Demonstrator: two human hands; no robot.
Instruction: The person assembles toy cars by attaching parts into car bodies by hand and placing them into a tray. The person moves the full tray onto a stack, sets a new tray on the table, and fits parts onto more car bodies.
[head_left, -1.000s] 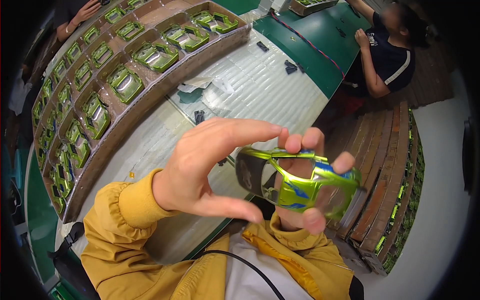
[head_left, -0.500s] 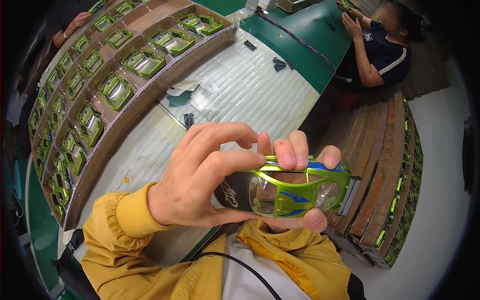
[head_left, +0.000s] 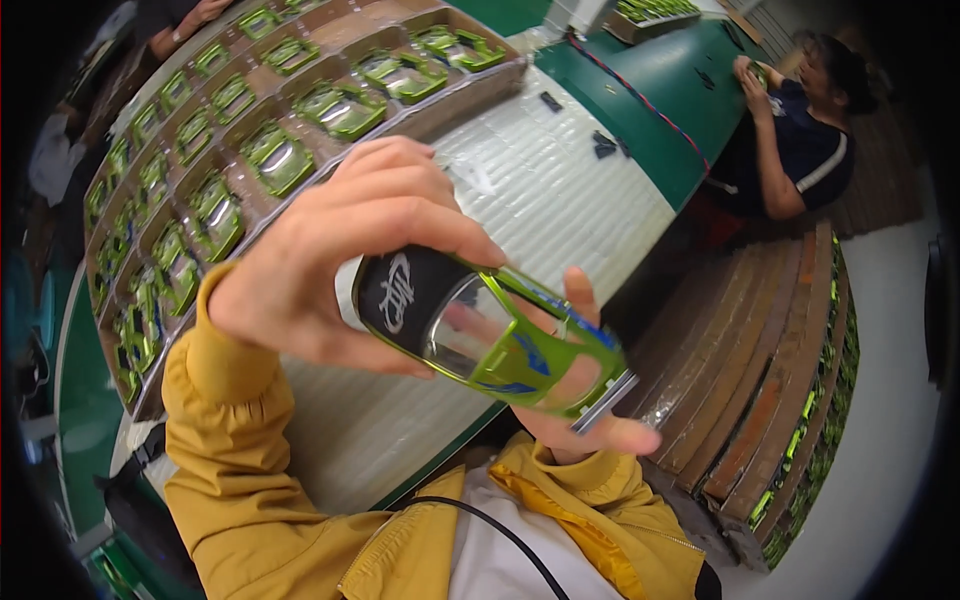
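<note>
My left hand [head_left: 320, 260] grips a toy car body shell [head_left: 515, 352] by its dark end, thumb below and fingers over the top edge. The shell is shiny green with blue markings, clear windows, a black panel with white lettering and a grey spoiler at the other end. It hangs tilted above the bench, spoiler end down to the right. Behind and under that end is my right hand [head_left: 556, 428], fingers apart, thumb stretched out to the right. Part of it shows through the shell's windows; whether it still touches the shell is hard to see.
A brown compartment tray [head_left: 480, 84] holding several green shells fills the left of the bench. Small black parts [head_left: 607, 146] lie on the white padded sheet [head_left: 540, 190]. A red-blue cord [head_left: 640, 95] crosses the green surface. Stacked trays [head_left: 740, 370] stand right; a co-worker [head_left: 800, 130] sits beyond.
The shell has swung, its spoiler end dropping and its dark end rising left with my left hand. My right hand's fingers have spread off the shell. The view has shifted slightly.
</note>
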